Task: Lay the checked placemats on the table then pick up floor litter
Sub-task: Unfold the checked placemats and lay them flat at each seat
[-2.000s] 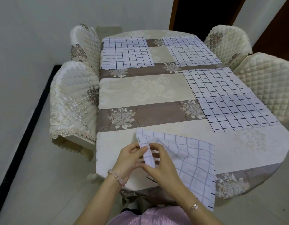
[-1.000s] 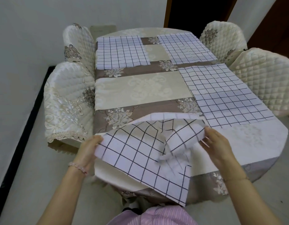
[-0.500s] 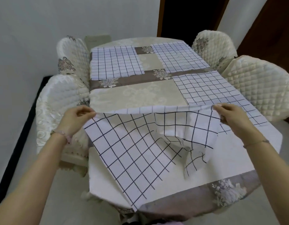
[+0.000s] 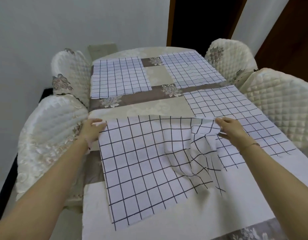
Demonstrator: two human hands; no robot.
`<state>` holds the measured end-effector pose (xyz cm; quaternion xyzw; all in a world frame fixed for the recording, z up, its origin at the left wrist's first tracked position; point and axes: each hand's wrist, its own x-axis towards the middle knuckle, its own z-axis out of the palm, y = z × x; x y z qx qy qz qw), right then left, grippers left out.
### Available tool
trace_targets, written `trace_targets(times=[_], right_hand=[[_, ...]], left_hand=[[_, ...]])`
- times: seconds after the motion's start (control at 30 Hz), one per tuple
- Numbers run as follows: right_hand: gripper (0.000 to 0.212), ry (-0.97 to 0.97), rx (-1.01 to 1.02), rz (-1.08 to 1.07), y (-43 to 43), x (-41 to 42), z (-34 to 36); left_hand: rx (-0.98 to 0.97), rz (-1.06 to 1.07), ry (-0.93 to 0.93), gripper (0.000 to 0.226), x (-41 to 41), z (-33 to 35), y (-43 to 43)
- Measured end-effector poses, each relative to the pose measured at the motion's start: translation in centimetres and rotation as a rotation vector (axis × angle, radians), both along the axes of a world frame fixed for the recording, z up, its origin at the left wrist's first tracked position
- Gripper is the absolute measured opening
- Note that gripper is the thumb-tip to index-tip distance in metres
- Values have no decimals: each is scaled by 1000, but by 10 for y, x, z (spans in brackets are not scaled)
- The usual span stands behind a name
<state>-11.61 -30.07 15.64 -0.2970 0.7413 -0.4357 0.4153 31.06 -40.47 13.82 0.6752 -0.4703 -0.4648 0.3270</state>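
A white placemat with a black check (image 4: 143,163) lies spread on the near left of the table (image 4: 167,108). Its far edge is slightly lifted and its right side is rumpled into a fold. My left hand (image 4: 91,129) grips its far left corner. My right hand (image 4: 231,129) pinches its far right corner, which overlaps the neighbouring mat. Three more checked placemats lie flat: one far left (image 4: 119,78), one far right (image 4: 189,70), one on the right side (image 4: 236,115).
The table wears a cream and brown floral cloth. Quilted cream chairs stand on both sides: two on the left (image 4: 51,141), two on the right (image 4: 279,104). A dark doorway (image 4: 201,19) is behind the table. Pale floor shows at lower left.
I unfolded the mat from a small bundle at the table's near edge, then spread it wide and moved it forward. It has now dropped onto the cloth, with my hands farther out.
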Motion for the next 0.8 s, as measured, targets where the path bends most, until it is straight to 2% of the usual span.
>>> trace_targets(times=[0.07,0.13,0.2,0.27,0.3,0.33,0.43,0.5,0.53,0.63,0.8], right_hand=[[25,-151,35,-13,0,6,-1],[45,-219,134,34,6,12,-1],[61,-165,211,123,17,15,-6],[69,-114,175,234,26,15,-14],[81,-128,134,272,30,15,-19],[94,-156,108,284,30,14,-22],[94,-121,76,231,30,12,-29],[110,-104,109,292,33,12,-32],[106,-113,138,308,32,12,-34],[61,-154,164,189,27,9,-49],[50,-69,159,48,37,8,-57]], left_hand=[[169,42,86,43,4,-23,9],[289,3,105,35,7,-46,29],[319,-31,93,19,10,-64,48],[280,-44,62,9,9,-78,62],[247,-38,29,6,6,-79,69],[213,-21,-1,8,3,-79,74],[186,-51,13,28,3,-89,82],[188,-101,11,34,6,-93,86],[193,-122,2,38,9,-95,87],[218,-95,14,46,14,-98,95],[164,-40,26,24,16,-90,110]])
